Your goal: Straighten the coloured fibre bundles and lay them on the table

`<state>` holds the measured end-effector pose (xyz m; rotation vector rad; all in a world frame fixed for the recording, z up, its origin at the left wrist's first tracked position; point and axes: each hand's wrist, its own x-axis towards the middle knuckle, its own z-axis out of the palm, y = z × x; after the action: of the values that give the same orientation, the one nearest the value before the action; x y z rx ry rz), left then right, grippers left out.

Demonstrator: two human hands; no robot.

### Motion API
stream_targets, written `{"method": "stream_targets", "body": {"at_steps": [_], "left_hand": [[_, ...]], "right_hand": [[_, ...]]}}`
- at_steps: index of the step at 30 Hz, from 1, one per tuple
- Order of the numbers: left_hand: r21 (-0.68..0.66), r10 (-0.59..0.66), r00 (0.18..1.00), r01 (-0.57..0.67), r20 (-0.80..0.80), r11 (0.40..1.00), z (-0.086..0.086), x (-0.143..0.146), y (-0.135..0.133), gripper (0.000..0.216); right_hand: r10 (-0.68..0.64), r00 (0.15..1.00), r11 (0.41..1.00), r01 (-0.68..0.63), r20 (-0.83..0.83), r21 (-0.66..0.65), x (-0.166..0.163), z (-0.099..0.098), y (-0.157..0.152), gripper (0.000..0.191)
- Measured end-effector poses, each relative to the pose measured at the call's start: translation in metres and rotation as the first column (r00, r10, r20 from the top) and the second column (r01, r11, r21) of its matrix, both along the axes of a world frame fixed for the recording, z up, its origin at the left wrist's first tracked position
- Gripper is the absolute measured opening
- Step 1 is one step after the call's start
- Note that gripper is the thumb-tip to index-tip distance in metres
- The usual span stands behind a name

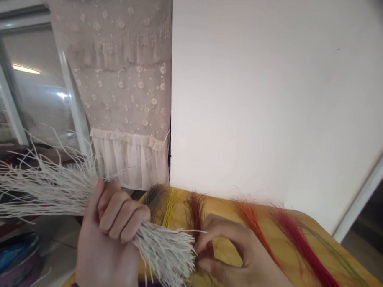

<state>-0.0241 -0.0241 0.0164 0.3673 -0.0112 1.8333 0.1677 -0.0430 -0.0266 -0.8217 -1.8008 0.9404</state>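
Note:
My left hand (109,234) is closed around a thick bundle of white strands (170,253), raised over the near side of the table. Long loose ends of the strands fan out to the left, and a short, blunt end points down to the right. A thin reddish strand runs among the white ones near my fingers. My right hand (236,255) is at that short end, with thumb and forefinger curled together in a pinch. Whatever lies between those fingertips is too small to make out.
On the yellow wooden table (294,219) lie dark grey fibres (155,199), yellow fibres (170,207), brown-red fibres (195,208), an orange bundle (255,221), a crimson bundle (303,244) and green strands (336,249). A purple bucket (18,271) stands on the floor. Behind are a lace curtain (123,87) and white wall (271,94).

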Motion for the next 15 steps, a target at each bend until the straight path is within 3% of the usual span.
{"method": "stream_targets", "body": {"at_steps": [3,6,12,15], "left_hand": [[-0.062,0.01,1.0,-0.01,0.0,0.998,0.0009,0.0008,-0.0016,0.042],[-0.094,0.015,1.0,-0.015,-0.003,0.995,0.0005,0.0013,-0.0027,0.041],[0.002,-0.013,1.0,0.012,0.005,1.0,-0.0002,0.0028,-0.0019,0.04],[-0.034,0.0,1.0,0.0,-0.002,0.999,0.0016,0.0039,-0.0031,0.04]], "right_hand": [[0.012,0.998,0.996,-0.007,-0.058,0.09,0.0,-0.0028,0.0022,0.004],[0.018,0.999,0.996,-0.014,-0.047,0.093,0.0014,-0.003,0.0026,0.005],[0.009,0.999,0.994,-0.005,-0.038,0.112,-0.0004,0.0014,0.0023,0.005],[-0.002,0.996,0.986,0.016,-0.086,0.166,-0.003,-0.0007,0.0039,0.006]]}}
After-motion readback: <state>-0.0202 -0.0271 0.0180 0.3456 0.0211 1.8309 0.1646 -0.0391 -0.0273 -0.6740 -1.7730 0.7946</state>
